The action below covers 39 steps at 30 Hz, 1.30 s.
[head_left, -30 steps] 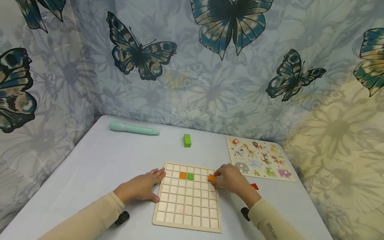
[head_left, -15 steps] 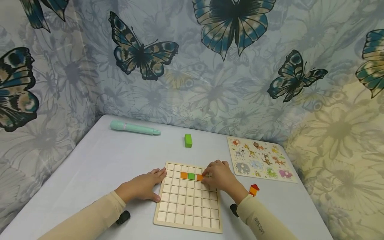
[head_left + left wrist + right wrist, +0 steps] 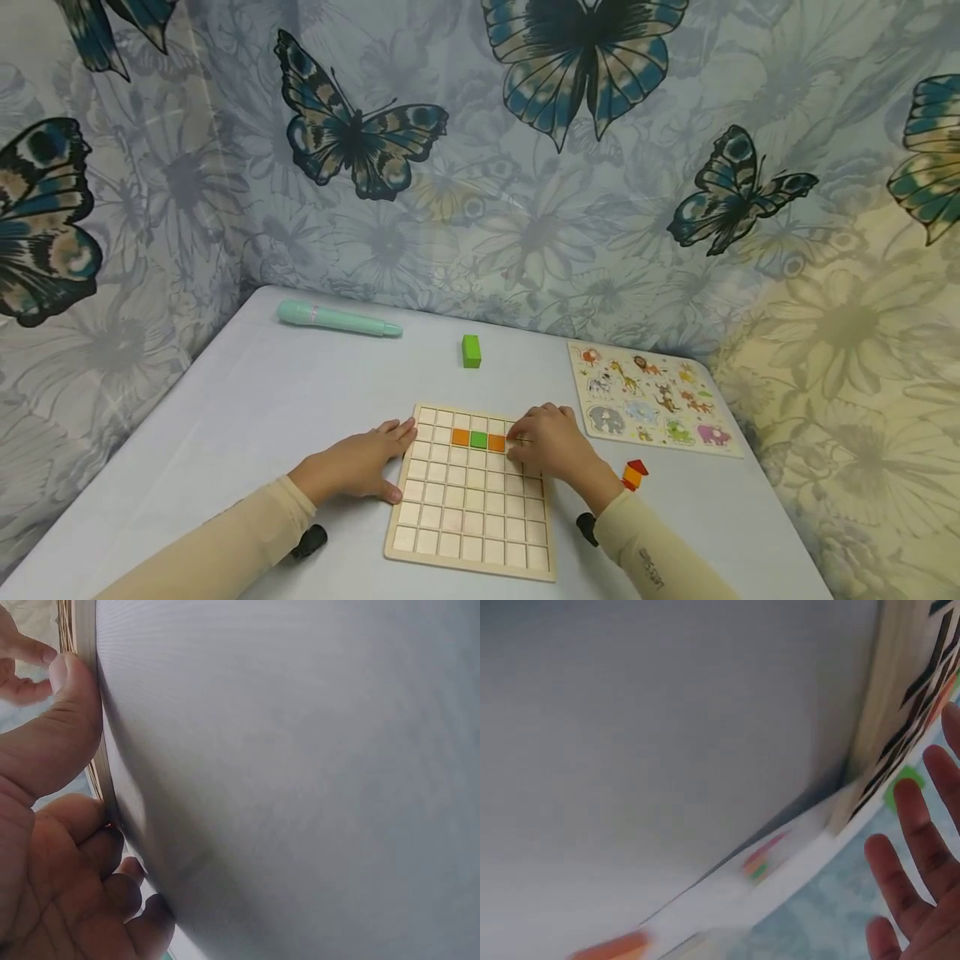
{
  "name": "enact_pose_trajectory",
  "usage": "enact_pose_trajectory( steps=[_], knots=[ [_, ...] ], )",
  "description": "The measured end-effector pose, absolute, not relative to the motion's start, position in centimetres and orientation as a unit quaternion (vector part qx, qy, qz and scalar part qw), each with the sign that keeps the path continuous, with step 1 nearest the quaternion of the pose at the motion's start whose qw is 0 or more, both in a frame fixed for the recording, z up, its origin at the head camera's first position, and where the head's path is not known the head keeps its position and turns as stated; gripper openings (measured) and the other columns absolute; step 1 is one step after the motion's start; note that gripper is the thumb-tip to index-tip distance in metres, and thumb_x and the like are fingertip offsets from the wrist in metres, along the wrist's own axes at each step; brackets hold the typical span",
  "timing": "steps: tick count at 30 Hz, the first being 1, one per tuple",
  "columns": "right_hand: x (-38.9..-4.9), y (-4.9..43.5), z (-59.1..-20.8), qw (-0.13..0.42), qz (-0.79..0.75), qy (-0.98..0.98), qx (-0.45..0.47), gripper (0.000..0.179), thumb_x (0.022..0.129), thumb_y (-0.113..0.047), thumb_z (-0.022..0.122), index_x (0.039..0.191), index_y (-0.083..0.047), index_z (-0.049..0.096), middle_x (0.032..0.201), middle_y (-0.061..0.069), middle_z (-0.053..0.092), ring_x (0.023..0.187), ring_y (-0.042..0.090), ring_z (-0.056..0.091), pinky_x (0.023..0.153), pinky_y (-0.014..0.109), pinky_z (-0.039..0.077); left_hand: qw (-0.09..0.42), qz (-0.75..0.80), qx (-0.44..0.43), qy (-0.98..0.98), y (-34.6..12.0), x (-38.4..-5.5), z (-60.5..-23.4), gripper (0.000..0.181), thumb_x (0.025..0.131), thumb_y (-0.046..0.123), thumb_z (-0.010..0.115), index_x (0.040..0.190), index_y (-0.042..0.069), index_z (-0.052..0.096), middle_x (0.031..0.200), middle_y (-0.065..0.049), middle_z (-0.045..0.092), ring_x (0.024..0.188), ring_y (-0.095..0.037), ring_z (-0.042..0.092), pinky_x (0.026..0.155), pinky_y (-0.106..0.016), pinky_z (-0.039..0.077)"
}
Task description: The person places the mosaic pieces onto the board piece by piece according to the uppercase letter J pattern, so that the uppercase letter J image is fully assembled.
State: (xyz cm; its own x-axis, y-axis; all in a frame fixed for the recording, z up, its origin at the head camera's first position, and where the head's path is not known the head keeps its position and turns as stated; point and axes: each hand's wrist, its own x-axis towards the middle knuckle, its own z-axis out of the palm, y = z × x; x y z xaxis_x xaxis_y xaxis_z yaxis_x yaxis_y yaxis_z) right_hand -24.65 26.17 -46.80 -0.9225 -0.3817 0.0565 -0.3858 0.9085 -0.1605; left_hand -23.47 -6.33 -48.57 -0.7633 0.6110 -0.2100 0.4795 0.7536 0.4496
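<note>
A wooden grid board (image 3: 465,565) lies in front of the person. In its second row from the far side, a left orange tile (image 3: 461,437), a green tile (image 3: 478,440) and a right orange tile (image 3: 497,443) sit side by side. The left hand (image 3: 356,468) touches the board's left edge with thumb and fingertips, its fingers extended; the left wrist view shows the thumb (image 3: 71,690) right at the rim. Over the board's right part is the right hand (image 3: 551,442), fingertips just right of the right orange tile. Its fingers (image 3: 919,832) look spread in the right wrist view.
A red and orange piece group (image 3: 634,473) lies right of the board. Beyond are a green block (image 3: 471,352), a mint-coloured pen-shaped object (image 3: 337,320) and an animal puzzle board (image 3: 652,396). A butterfly-patterned curtain (image 3: 480,233) rises behind the table.
The right hand moved left across the board with an orange tile, which now lies beside the green one. Its fingers have released that tile. The left hand stays at the edge.
</note>
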Motion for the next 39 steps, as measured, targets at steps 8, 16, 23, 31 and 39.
enact_pose_trajectory(
  steps=[8, 16, 23, 31, 39],
  knots=[
    [-21.7, 35.1, -46.7, 0.013, 0.118, -0.989, 0.089, 0.015, 0.081, -0.03, 0.081, 0.094, -0.024, 0.076, 0.101, -0.004, 0.067, 0.106, 0.031, 0.056, 0.093, 0.065, 0.024, 0.178, 0.188, 0.299, 0.918, -6.2, -23.8, -49.4, 0.102, 0.072, 0.042, 0.082, 0.153, 0.005, 0.033, 0.161, -0.005, 0.022, 0.147, -0.029, 0.018, 0.112, -0.048, 0.027],
    [-19.2, 42.4, -47.4, -0.047, 0.116, -0.992, -0.032, 0.028, 0.081, -0.038, 0.079, 0.096, -0.015, 0.078, 0.093, 0.001, 0.07, 0.091, 0.031, 0.061, 0.078, 0.057, 0.033, 0.181, 0.194, 0.295, 0.918, -6.4, -23.6, -49.3, 0.102, 0.071, 0.041, 0.083, 0.152, 0.004, 0.034, 0.16, -0.006, 0.022, 0.146, -0.03, 0.018, 0.112, -0.05, 0.027],
    [-18.9, 43.2, -47.4, -0.048, 0.105, -0.993, -0.035, 0.027, 0.079, -0.038, 0.08, 0.094, -0.015, 0.078, 0.091, 0.0, 0.069, 0.089, 0.03, 0.059, 0.075, 0.053, 0.034, 0.177, 0.192, 0.302, 0.917, -6.3, -23.5, -49.2, 0.101, 0.073, 0.042, 0.082, 0.153, 0.004, 0.033, 0.16, -0.007, 0.022, 0.146, -0.031, 0.018, 0.112, -0.05, 0.027],
    [-19.1, 42.5, -46.8, -0.049, 0.098, -0.994, -0.025, 0.027, 0.079, -0.038, 0.08, 0.095, -0.016, 0.078, 0.089, -0.004, 0.068, 0.088, 0.028, 0.058, 0.075, 0.051, 0.034, 0.173, 0.184, 0.298, 0.921, -6.4, -23.8, -49.1, 0.101, 0.074, 0.043, 0.081, 0.153, 0.005, 0.032, 0.161, -0.006, 0.021, 0.146, -0.031, 0.018, 0.112, -0.051, 0.026],
    [-19.1, 43.0, -46.9, -0.059, 0.109, -0.992, -0.038, 0.025, 0.081, -0.037, 0.079, 0.095, -0.015, 0.077, 0.089, -0.002, 0.067, 0.085, 0.026, 0.056, 0.076, 0.052, 0.034, 0.175, 0.189, 0.298, 0.919, -6.3, -23.7, -49.1, 0.101, 0.074, 0.041, 0.082, 0.153, 0.004, 0.032, 0.161, -0.006, 0.021, 0.146, -0.031, 0.018, 0.112, -0.05, 0.026]
  ],
)
